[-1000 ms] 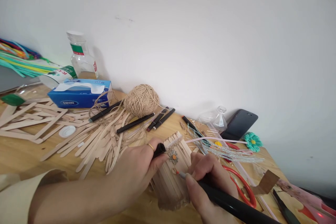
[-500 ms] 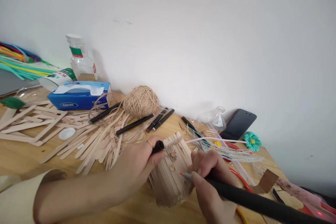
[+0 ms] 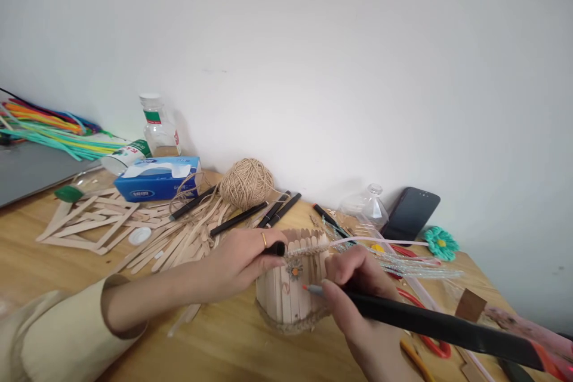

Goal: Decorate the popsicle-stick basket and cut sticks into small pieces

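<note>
A round container of wooden sticks (image 3: pixel 290 301) stands upright on the wooden table, with twine round its top and base. On its side are a grey flower with an orange centre (image 3: pixel 295 270) and a small drawn shape below it. My left hand (image 3: pixel 244 259) is closed on a black marker cap (image 3: pixel 274 249) and rests at the container's upper left. My right hand (image 3: pixel 362 304) grips a long black marker (image 3: pixel 430 319), whose orange-red tip is close to the container's front; whether it touches cannot be told.
Loose craft sticks (image 3: pixel 94 224), a blue tissue box (image 3: pixel 159 179), a twine ball (image 3: pixel 247 184) and several black markers lie behind and left. At the right are a phone (image 3: pixel 410 215), a teal flower (image 3: pixel 441 243), glittery stems and red-handled scissors.
The container has tipped more upright, so its open top rim now shows. The marker tip has moved slightly up and left with my right hand. The view has shifted.
</note>
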`<state>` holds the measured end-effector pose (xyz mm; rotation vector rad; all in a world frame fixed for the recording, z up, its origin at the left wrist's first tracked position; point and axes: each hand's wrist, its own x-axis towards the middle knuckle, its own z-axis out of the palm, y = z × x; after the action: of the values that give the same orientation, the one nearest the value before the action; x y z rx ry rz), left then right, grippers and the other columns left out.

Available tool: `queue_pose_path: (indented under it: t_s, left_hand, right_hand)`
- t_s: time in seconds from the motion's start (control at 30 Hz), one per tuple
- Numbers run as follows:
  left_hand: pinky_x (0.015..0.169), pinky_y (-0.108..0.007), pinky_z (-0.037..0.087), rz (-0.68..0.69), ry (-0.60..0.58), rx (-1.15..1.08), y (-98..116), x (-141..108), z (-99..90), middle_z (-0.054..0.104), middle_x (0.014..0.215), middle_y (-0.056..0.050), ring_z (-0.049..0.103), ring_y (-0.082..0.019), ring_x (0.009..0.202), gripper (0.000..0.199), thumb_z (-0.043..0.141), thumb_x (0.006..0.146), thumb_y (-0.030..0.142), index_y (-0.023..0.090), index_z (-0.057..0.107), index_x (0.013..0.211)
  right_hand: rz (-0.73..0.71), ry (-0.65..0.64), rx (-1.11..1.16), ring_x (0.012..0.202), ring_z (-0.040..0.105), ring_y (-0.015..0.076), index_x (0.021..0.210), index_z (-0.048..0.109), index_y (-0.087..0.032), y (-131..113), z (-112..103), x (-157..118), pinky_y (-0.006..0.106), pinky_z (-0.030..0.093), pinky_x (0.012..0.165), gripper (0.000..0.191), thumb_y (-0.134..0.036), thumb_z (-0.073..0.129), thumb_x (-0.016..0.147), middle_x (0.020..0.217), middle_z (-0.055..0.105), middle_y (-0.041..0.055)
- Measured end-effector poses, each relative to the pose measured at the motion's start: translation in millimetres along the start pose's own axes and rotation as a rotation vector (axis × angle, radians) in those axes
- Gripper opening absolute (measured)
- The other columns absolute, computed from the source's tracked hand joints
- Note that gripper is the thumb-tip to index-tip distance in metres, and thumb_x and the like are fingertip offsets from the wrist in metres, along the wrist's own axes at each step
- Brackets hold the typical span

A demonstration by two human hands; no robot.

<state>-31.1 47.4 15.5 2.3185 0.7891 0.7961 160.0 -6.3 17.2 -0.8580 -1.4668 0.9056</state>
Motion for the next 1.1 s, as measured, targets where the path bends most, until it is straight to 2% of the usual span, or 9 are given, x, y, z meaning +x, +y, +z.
queue_pose_path:
  t_s: [0.07, 0.13, 0.37, 0.53, 0.7, 0.83, 1.0, 1.1]
  left_hand:
    - [0.066, -0.025, 0.041, 0.055, 0.003, 0.017, -1.0, -0.3, 0.1, 0.061, 0.076, -0.003, 0.056, -0.016, 0.07, 0.033, 0.032, 0.094, 0.038, 0.016, 0.055, 0.088]
    - [0.065, -0.025, 0.041, 0.084, 0.003, 0.03, -1.4, -0.6, 0.4, 0.06, 0.075, -0.003, 0.056, -0.016, 0.068, 0.035, 0.031, 0.095, 0.039, 0.016, 0.055, 0.085]
    - [0.066, -0.026, 0.041, 0.061, -0.023, 0.031, -1.6, -0.1, 0.8, 0.059, 0.076, -0.003, 0.055, -0.016, 0.069, 0.034, 0.031, 0.095, 0.039, 0.016, 0.055, 0.089]
    - [0.065, -0.026, 0.041, 0.042, -0.027, 0.029, -4.0, 0.1, 0.6, 0.058, 0.075, -0.002, 0.055, -0.016, 0.068, 0.032, 0.032, 0.095, 0.037, 0.016, 0.055, 0.089]
    - [0.064, -0.025, 0.04, 0.047, -0.026, 0.012, -6.8, -0.5, 0.8, 0.057, 0.074, -0.001, 0.053, -0.015, 0.067, 0.029, 0.033, 0.094, 0.036, 0.016, 0.054, 0.089]
    - [0.07, -0.026, 0.042, 0.017, -0.02, -0.041, -6.9, 0.4, 0.8, 0.061, 0.084, -0.003, 0.056, -0.016, 0.076, 0.024, 0.035, 0.094, 0.032, 0.017, 0.054, 0.094]
    - [0.071, -0.025, 0.044, -0.032, 0.071, -0.082, -13.5, -0.5, 4.7, 0.062, 0.089, -0.004, 0.058, -0.016, 0.079, 0.02, 0.036, 0.094, 0.026, 0.017, 0.054, 0.097]
    - [0.073, -0.028, 0.045, 0.104, 0.132, -0.001, -22.5, -1.3, 9.0, 0.062, 0.089, -0.006, 0.056, -0.017, 0.082, 0.018, 0.038, 0.093, 0.023, 0.016, 0.055, 0.097]
  right_hand:
    - [0.012, -0.067, -0.05, 0.05, 0.033, 0.0101, 0.07, 0.041, -0.024, -0.7, 1.4, -0.4, 0.021, 0.027, 0.044, 0.021, -0.018, 0.058, 0.082, 0.059, 0.039, -0.0069]
    - [0.001, -0.078, -0.072, 0.05, 0.034, 0.0106, 0.068, 0.041, -0.023, 0.9, 2.3, -0.6, 0.022, 0.029, 0.045, 0.022, -0.017, 0.057, 0.08, 0.058, 0.039, -0.0065]
    - [-0.04, 0.013, 0.017, 0.049, 0.029, 0.0107, 0.062, 0.037, -0.023, 17.7, 1.8, -1.9, 0.023, 0.025, 0.044, 0.029, -0.024, 0.057, 0.083, 0.055, 0.033, -0.0072]
    - [-0.014, 0.084, 0.027, 0.049, 0.03, 0.0114, 0.066, 0.04, -0.024, 27.8, -0.2, -5.2, 0.024, 0.025, 0.045, 0.027, -0.031, 0.057, 0.086, 0.055, 0.034, -0.0071]
    - [0.017, 0.106, -0.021, 0.05, 0.03, 0.0119, 0.066, 0.043, -0.024, 27.3, -0.6, -6.3, 0.025, 0.025, 0.045, 0.025, -0.031, 0.059, 0.085, 0.056, 0.035, -0.0066]
    - [0.006, 0.141, -0.015, 0.048, 0.029, 0.0115, 0.066, 0.043, -0.024, 24.1, -0.5, -3.0, 0.025, 0.023, 0.044, 0.026, -0.032, 0.061, 0.083, 0.055, 0.035, -0.007]
    - [-0.055, 0.24, 0.006, 0.052, 0.034, 0.012, 0.07, 0.046, -0.024, 20.0, -5.0, 4.0, 0.025, 0.028, 0.046, 0.023, -0.031, 0.064, 0.082, 0.059, 0.041, -0.0063]
    - [-0.108, 0.294, 0.001, 0.057, 0.039, 0.012, 0.073, 0.051, -0.025, 15.3, -8.6, 7.7, 0.024, 0.032, 0.05, 0.019, -0.028, 0.068, 0.079, 0.064, 0.046, -0.0059]
